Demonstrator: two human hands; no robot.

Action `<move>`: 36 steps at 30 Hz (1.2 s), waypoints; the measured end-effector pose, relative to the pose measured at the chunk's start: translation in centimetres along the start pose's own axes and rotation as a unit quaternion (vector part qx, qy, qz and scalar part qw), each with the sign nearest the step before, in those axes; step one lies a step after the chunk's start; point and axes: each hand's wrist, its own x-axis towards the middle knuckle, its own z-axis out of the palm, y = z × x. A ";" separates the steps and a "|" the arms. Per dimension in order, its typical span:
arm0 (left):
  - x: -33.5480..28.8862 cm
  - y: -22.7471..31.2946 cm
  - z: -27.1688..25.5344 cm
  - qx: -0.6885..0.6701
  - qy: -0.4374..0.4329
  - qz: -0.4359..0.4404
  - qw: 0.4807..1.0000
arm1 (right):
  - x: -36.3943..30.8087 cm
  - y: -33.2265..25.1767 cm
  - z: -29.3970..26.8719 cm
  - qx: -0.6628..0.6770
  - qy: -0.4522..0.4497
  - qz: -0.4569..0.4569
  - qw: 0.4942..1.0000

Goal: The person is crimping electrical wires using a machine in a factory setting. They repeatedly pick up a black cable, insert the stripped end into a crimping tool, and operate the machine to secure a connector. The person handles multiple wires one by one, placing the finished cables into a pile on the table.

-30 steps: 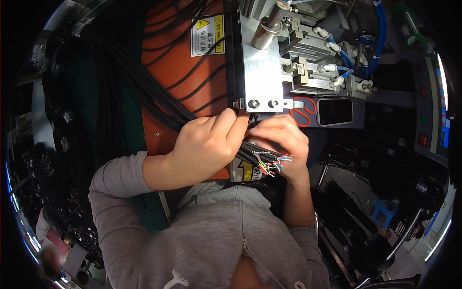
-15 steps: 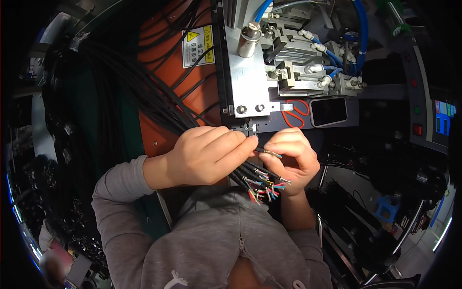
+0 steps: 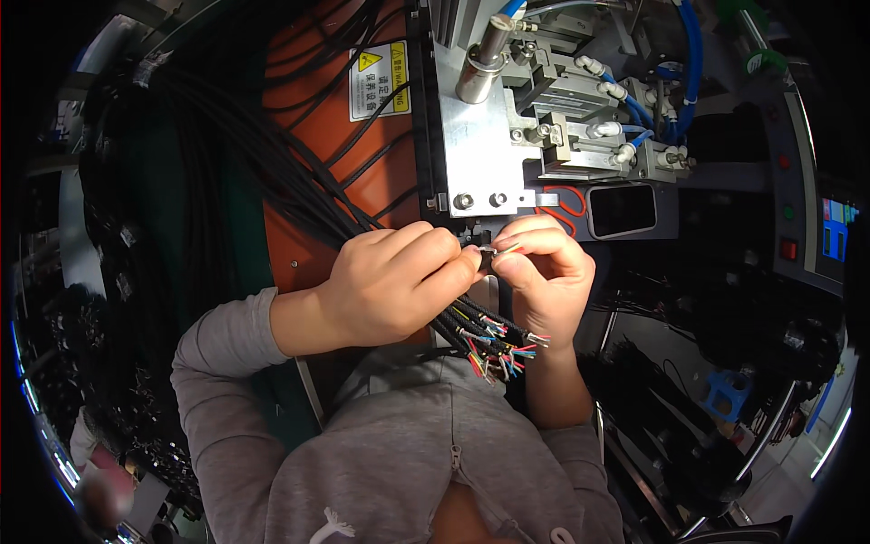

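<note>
Just below a metal machine plate (image 3: 478, 172), both my hands meet at the end of one black cable. My left hand (image 3: 394, 283) is closed, thumb and forefinger pinching near the cable's end. The fingers of my right hand (image 3: 551, 272) pinch the thin coloured wires (image 3: 510, 248) that come out of it; a green-yellow and a red one show. Beneath the hands hangs a bundle of black braided cables (image 3: 467, 325) with stripped ends in several colours. A small black fixture (image 3: 473, 238) under the plate's edge is partly hidden by my fingers.
Loose black cables (image 3: 308, 172) run over the orange-red table top (image 3: 306, 263) from the upper left. Right of the plate lie red-handled scissors (image 3: 569, 201) and a phone (image 3: 622, 210). Pneumatic cylinders with blue hoses (image 3: 693, 72) stand behind. A control panel (image 3: 790, 213) is at far right.
My hands have moved up closer to the fixture under the plate, and my right fingers have shifted up along the wires. The whole view has shifted slightly. The cable bundle stays below.
</note>
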 end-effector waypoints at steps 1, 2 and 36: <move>0.0 0.0 0.0 0.005 0.001 0.000 1.000 | -0.1 0.0 -0.1 -0.058 -0.002 -0.042 0.997; -0.1 0.1 0.1 0.010 0.003 0.001 1.000 | -0.2 0.0 -0.2 -0.117 -0.004 -0.083 0.990; -0.7 0.4 1.9 0.119 -0.041 -0.025 0.992 | -0.4 3.5 -1.9 -0.226 0.043 0.051 0.972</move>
